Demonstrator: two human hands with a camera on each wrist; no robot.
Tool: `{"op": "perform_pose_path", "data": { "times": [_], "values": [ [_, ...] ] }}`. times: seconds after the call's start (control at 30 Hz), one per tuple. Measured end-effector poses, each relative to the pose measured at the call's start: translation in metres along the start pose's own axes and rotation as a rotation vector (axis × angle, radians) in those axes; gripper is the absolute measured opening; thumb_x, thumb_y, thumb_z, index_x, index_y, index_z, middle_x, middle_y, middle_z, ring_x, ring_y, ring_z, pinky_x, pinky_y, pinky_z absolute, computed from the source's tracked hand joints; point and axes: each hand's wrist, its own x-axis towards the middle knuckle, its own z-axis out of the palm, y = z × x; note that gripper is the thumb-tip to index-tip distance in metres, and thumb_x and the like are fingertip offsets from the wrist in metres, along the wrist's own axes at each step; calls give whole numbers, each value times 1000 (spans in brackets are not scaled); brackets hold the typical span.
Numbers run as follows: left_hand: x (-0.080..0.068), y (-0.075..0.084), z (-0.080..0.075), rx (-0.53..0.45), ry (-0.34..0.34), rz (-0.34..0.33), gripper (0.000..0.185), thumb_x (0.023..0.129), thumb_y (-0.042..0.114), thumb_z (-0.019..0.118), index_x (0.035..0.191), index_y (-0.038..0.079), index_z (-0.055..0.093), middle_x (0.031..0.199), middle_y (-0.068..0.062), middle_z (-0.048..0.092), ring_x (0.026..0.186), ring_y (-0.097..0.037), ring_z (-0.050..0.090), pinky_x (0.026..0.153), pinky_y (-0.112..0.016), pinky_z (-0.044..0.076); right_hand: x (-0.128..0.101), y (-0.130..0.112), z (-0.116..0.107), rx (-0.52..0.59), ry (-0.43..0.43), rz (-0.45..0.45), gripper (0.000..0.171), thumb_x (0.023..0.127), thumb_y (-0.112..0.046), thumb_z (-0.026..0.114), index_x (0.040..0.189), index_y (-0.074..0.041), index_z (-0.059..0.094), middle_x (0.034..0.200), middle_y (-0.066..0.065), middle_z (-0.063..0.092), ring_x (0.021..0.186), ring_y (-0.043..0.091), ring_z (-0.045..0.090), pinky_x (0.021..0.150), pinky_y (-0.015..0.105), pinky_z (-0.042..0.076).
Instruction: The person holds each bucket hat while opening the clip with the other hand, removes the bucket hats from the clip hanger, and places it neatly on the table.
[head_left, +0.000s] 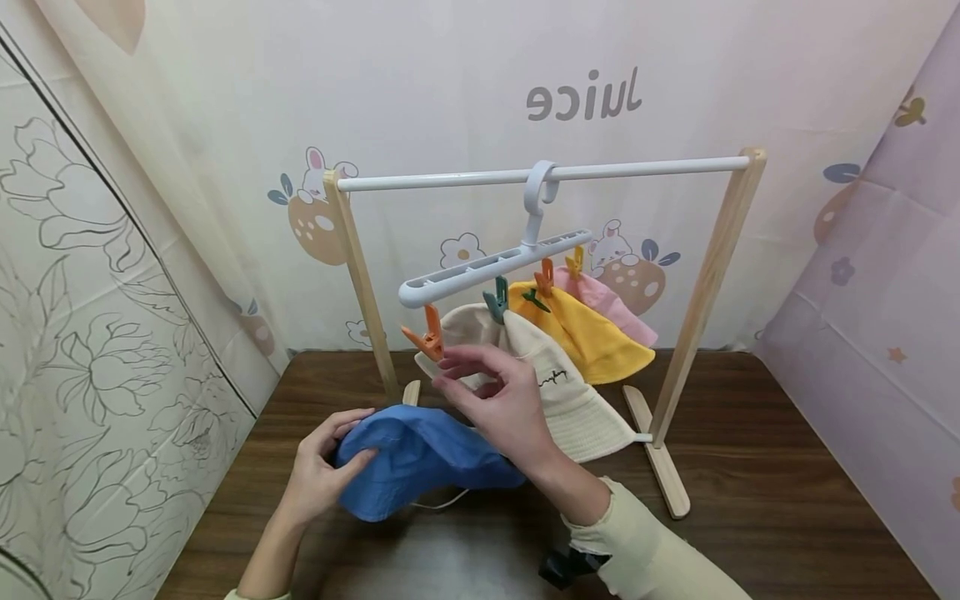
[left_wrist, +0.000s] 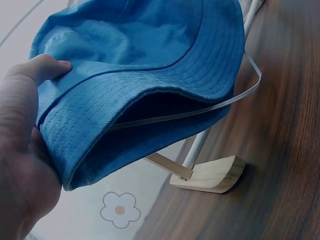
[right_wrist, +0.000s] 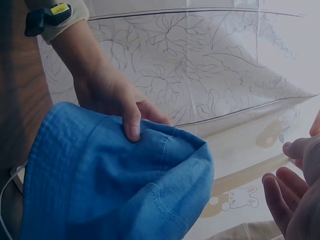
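Tabletop (head_left: 795, 475): dark brown wood, streaked grain, glossy toward the near edge
Standing on it: a wooden rack (head_left: 707, 298)
Left foot (head_left: 412, 392): pale wood, in from the far left corner, partly hidden
Right foot (head_left: 666, 473): nearer the right edge, lying lengthwise from far to near
Lower rod (head_left: 642, 437): white, meeting the right foot

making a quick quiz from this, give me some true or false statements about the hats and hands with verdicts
1. The left hand holds the blue hat. True.
2. The blue hat is clipped to the hanger. False: it is in the left hand.
3. The yellow hat hangs between the cream hat and the pink hat. True.
4. The clip on the yellow hat is green. False: an orange clip holds it.
5. The right hand is close to the front orange clip. True.
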Motion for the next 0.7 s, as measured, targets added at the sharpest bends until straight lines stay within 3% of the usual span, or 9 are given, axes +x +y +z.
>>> {"op": "perform_pose_path", "data": {
  "times": [0.3,0.5,0.7],
  "values": [
    [0,0,-1,6,9,2,51,88,-22,77,137,-8,69,127,27,77,112,7,74,97,-12,57,-10,-19,-5,-48,-34,47,34,95,-1,87,128,-4,81,120,17,86,101,12,84,68,30,67],
    [0,1,-3,12,24,-14,49,89,-22,77,136,-12,67,126,28,77,112,7,74,97,-12,57,-19,-24,-9,-37,-62,19,35,94,2,86,128,-4,81,119,20,85,101,22,86,66,30,67],
    [0,1,-6,17,36,-24,50,89,-22,77,137,-10,68,126,28,77,111,7,75,97,-12,57,-26,-24,-16,-61,-64,-3,34,93,3,87,127,-3,82,112,16,85,100,20,85,66,30,67]
  ]
}}
